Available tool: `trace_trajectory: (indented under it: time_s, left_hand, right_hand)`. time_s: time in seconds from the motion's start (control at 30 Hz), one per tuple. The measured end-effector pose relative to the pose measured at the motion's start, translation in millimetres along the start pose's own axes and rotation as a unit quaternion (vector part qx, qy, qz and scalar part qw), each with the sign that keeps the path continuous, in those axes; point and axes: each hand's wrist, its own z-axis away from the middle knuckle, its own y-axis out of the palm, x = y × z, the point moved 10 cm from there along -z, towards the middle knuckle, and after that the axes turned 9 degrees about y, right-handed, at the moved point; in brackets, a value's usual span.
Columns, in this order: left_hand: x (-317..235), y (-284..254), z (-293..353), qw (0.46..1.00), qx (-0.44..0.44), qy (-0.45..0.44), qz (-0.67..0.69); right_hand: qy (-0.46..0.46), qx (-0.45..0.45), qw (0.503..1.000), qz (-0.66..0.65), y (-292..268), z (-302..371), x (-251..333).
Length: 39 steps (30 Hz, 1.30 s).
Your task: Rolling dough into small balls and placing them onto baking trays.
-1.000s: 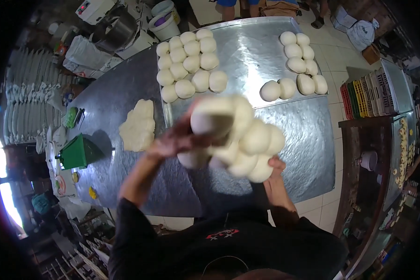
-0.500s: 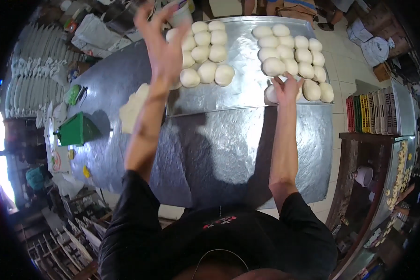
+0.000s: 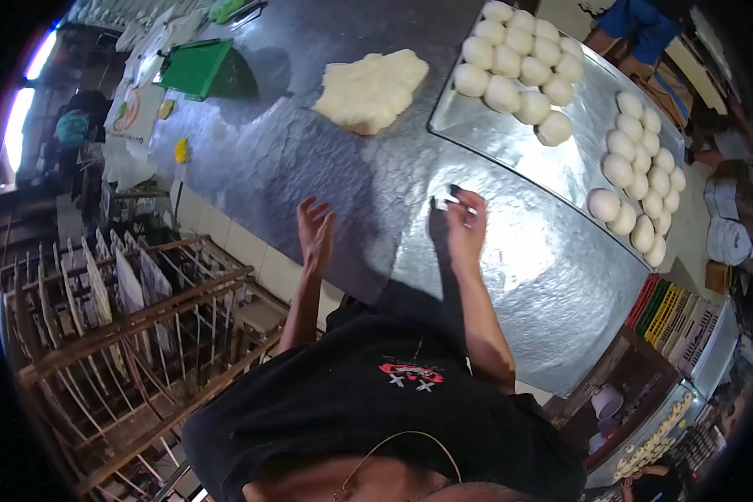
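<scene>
Above the near part of the metal table [image 3: 514,335], both bare hands are apart. The left hand [image 3: 316,232] has its fingers spread, close to the table's near edge; the right hand [image 3: 467,224] has its fingers loosely curled, nearer the edge of the shallow metal tray [image 3: 581,163]. A broad stretch of metal leaves moving room between both hands and the flat dough sheet [image 3: 370,90], which lies beyond them, left of the tray. Dough balls [image 3: 534,71] sit on the tray in two groups with a gap between; the right one hugs the tray's right edge. The wooden rack [image 3: 142,321] stands off the table's near left edge.
</scene>
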Motion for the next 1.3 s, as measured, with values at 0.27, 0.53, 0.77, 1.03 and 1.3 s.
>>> trace_trajectory:
  time_s: [0.27,0.53,0.77,1.03,1.3]
  left_hand:
    - [-15.0,38.1,-123.7,0.995,-0.009,-0.035,0.091]
    - [-19.9,48.6,-189.5,0.976,-0.083,0.081,0.186]
    - [-30.8,58.4,-207.2,0.971,-0.064,0.037,0.228]
    - [-67.9,71.9,-191.6,0.941,-0.081,0.298,-0.141]
    - [-19.6,107.0,-185.5,0.898,0.147,-0.059,0.41]
  right_hand:
    - [-0.117,0.01,0.978,0.174,191.5,-17.0,-6.1]
    - [-0.163,-0.179,0.96,0.14,233.7,-22.0,-19.8]
    - [-0.263,-0.224,0.912,0.222,229.7,-40.4,17.3]
    - [-0.178,-0.188,0.952,0.162,204.0,-86.6,4.8]
    - [-0.059,-0.123,0.977,0.166,186.1,-143.0,-6.9]
